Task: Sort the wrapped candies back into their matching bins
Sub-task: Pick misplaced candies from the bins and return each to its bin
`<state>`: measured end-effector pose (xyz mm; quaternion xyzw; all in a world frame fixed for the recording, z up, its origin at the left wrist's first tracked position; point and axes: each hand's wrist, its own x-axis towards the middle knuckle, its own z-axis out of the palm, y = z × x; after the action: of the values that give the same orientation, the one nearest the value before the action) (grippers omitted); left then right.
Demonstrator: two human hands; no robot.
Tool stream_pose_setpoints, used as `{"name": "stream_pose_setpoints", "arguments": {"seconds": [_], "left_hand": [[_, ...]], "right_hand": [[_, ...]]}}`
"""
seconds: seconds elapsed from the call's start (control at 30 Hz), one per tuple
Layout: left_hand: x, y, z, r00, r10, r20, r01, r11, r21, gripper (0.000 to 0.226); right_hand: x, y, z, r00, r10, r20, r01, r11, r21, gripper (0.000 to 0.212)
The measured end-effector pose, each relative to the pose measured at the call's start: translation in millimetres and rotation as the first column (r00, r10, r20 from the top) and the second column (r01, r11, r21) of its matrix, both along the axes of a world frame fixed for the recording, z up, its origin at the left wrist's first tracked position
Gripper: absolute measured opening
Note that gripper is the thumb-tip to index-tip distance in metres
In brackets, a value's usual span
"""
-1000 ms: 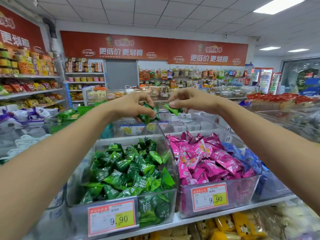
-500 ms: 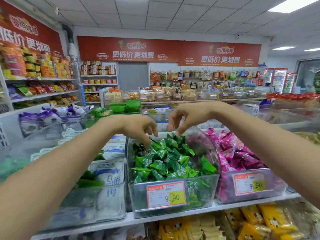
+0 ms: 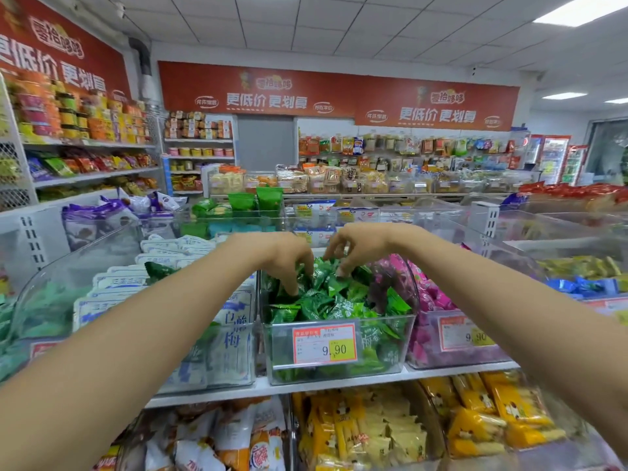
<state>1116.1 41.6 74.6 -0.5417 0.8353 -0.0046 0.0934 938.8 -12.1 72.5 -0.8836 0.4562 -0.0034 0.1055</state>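
I am looking down over both forearms at the clear green bin (image 3: pixel 390 358), the one wearing the red and yellow price tag (image 3: pixel 324 343), and it is sitting well filled with green candies (image 3: pixel 326 300). My left hand (image 3: pixel 285 258) is dipping its curled fingers into the near left part of that pile. My right hand (image 3: pixel 360 244) is working just beside it, its fingertips brushing the wrappers nearer the back. The fingertips are sinking in among the wrappers, so I cannot tell whether either hand is pinching a candy or simply touching the heap with nothing held.

Judging the progress, I am reading the green sort as mostly done. The pile in this bin is showing one colour only, and the pink candies (image 3: pixel 431 294) in the neighbouring bin on the right are lying unmixed. What is remaining, by my reckoning, is over on the left. One stray green candy (image 3: pixel 157 270) is lying on top of the white packets (image 3: pixel 112 283) in the bin beside the green one, well apart from both hands. It is waiting for a trip across into the green pile, so I am counting at least that one pick and drop as left to do.
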Motion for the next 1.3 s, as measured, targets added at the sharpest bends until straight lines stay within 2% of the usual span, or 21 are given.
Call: {"name": "stream_pose_setpoints", "arguments": {"seconds": [0.03, 0.1, 0.17, 0.27, 0.4, 0.47, 0.53, 0.63, 0.7, 0.77, 0.83, 0.93, 1.0, 1.07, 1.17, 1.3], "left_hand": [[6, 0, -1, 0.995, -0.022, -0.097, 0.018, 0.999, -0.041, 0.049], [17, 5, -1, 0.948, -0.055, -0.315, 0.017, 0.992, -0.125, 0.029], [27, 16, 2, 0.879, -0.081, -0.470, -0.018, 0.979, -0.202, 0.015], [42, 37, 5, 0.825, -0.101, -0.556, -0.052, 0.966, -0.251, 0.008], [81, 64, 7, 0.789, -0.098, -0.607, -0.108, 0.949, -0.295, 0.008], [107, 75, 7, 0.759, -0.089, -0.645, -0.129, 0.950, -0.283, 0.008], [133, 85, 5, 0.771, -0.052, -0.635, -0.112, 0.970, -0.215, 0.008], [164, 94, -2, 0.857, 0.033, -0.514, -0.089, 0.992, -0.085, 0.021], [180, 95, -5, 0.892, 0.054, -0.449, -0.103, 0.991, -0.087, 0.034], [193, 94, -7, 0.908, 0.050, -0.416, -0.099, 0.990, -0.099, 0.040], [204, 92, -9, 0.918, 0.025, -0.396, -0.083, 0.988, -0.130, 0.038], [208, 86, -15, 0.895, -0.027, -0.444, -0.053, 0.985, -0.167, 0.037], [205, 82, -19, 0.878, -0.053, -0.475, -0.025, 0.987, -0.156, 0.036], [203, 78, -23, 0.866, -0.062, -0.496, -0.028, 0.985, -0.172, 0.029], [199, 74, -27, 0.801, -0.057, -0.597, -0.053, 0.985, -0.165, 0.014], [198, 74, -31, 0.740, -0.050, -0.671, -0.074, 0.985, -0.155, 0.018]], "right_hand": [[0, 2, 0, 0.993, 0.034, 0.110, -0.037, 0.999, 0.019, 0.032], [5, 14, -2, 0.962, 0.084, 0.260, -0.135, 0.973, 0.186, 0.023], [15, 25, -9, 0.969, 0.112, 0.222, -0.185, 0.921, 0.344, 0.027], [28, 22, -24, 0.989, 0.129, 0.067, -0.143, 0.949, 0.281, 0.036], [31, 19, -13, 0.997, 0.083, -0.003, -0.083, 0.996, 0.016, 0.041], [37, 27, 3, 0.991, 0.096, 0.093, -0.086, 0.991, -0.103, 0.032], [54, 43, 20, 0.964, 0.160, 0.211, -0.125, 0.977, -0.173, 0.027], [96, 72, 34, 0.904, 0.248, 0.349, -0.212, 0.967, -0.139, 0.025], [130, 85, 32, 0.884, 0.287, 0.368, -0.267, 0.958, -0.106, 0.024], [158, 86, 24, 0.914, 0.269, 0.305, -0.256, 0.963, -0.085, 0.029], [180, 80, 13, 0.961, 0.213, 0.179, -0.200, 0.976, -0.089, 0.034], [197, 72, -2, 0.992, 0.119, 0.051, -0.107, 0.976, -0.189, 0.030], [200, 73, -5, 0.998, 0.055, 0.032, -0.045, 0.966, -0.253, 0.021], [199, 78, -3, 0.997, 0.028, 0.066, -0.007, 0.954, -0.299, 0.016], [192, 86, 2, 0.984, 0.031, 0.176, 0.031, 0.940, -0.339, 0.011], [182, 96, 3, 0.942, 0.039, 0.335, 0.071, 0.947, -0.312, 0.012]]}}
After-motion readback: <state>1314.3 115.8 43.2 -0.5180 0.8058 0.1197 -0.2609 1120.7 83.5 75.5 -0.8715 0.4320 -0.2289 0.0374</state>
